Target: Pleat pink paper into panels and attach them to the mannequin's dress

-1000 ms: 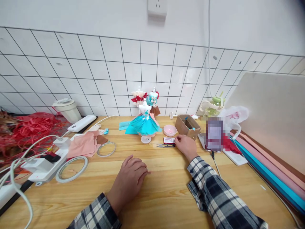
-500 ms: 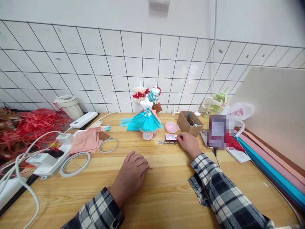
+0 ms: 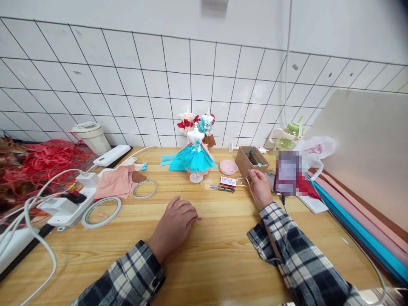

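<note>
My left hand (image 3: 174, 226) rests on the wooden table with its fingers curled together; a small pinkish tip shows by its fingertips, too small to name. My right hand (image 3: 259, 187) is closed in a pinch on a thin white cord (image 3: 250, 187), in front of the cardboard box (image 3: 247, 163). Left of that hand lie a small white and red box (image 3: 228, 182) and dark thread snips (image 3: 225, 188). A pink bowl (image 3: 228, 167) is just behind them. The small dress form in a turquoise dress (image 3: 193, 157) stands at the middle, with two more dressed forms behind it.
At the left are a power strip (image 3: 68, 216), tape rings (image 3: 102, 212), pink cloth (image 3: 114, 182), a lidded cup (image 3: 92, 138) and red shreds (image 3: 54, 165). Rolled coloured sheets (image 3: 360, 216), a plastic bag (image 3: 315, 151) and a blurred device (image 3: 287, 174) are at the right.
My right hand has moved right, away from the small white and red box, and a thin white cord now shows at its fingers. The snips have turned slightly. My left hand has barely moved.
</note>
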A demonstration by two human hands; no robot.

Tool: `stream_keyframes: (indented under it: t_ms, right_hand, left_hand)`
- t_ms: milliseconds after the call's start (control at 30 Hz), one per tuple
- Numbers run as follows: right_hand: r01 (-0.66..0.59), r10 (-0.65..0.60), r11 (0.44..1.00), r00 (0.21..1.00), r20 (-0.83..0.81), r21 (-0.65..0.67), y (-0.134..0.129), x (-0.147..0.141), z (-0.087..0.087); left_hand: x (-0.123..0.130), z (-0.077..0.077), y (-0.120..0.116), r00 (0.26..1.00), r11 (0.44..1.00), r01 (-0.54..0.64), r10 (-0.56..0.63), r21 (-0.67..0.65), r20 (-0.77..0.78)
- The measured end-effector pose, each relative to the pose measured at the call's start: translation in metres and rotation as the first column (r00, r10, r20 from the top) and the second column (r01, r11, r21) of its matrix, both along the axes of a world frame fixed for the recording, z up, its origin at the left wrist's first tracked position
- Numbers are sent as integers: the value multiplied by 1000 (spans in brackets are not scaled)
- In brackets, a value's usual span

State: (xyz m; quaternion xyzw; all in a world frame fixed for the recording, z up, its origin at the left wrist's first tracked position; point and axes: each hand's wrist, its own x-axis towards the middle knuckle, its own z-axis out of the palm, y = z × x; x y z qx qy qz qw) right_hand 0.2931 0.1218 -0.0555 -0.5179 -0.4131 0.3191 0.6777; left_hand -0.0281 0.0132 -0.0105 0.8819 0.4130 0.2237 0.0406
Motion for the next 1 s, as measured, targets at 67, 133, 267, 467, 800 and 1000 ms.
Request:
stream_keyframes:
  t_ms: [67, 133, 267, 467, 800, 1000]
  right_hand:
    - [7, 0, 999, 990, -139, 45, -2, 4, 3]
    - [-41, 56, 997, 966, -253, 64, -3, 6, 4]
    - [-206, 187, 978, 916, -355, -15, -6, 2, 4]
    - [-196, 175, 980, 944, -279, -47, -8, -1, 8]
    - [-101, 97, 995, 967, -237, -6, -3, 3, 12]
    - [261, -222, 944, 955, -199, 202, -5, 6, 24]
  left_hand:
    - [-2, -3, 0, 999, 1000, -3, 4, -10, 32]
    - [-4, -6, 0, 999, 1000, 3, -2, -22, 49]
    - [11, 1, 4, 993, 996, 72, -67, -47, 100]
    - [89, 9, 43, 945, 954, 240, -187, -181, 267]
    - [146, -19, 95, 989, 968, 145, -148, -205, -1]
    - [152, -16, 101, 996, 981, 43, -58, -191, -73]
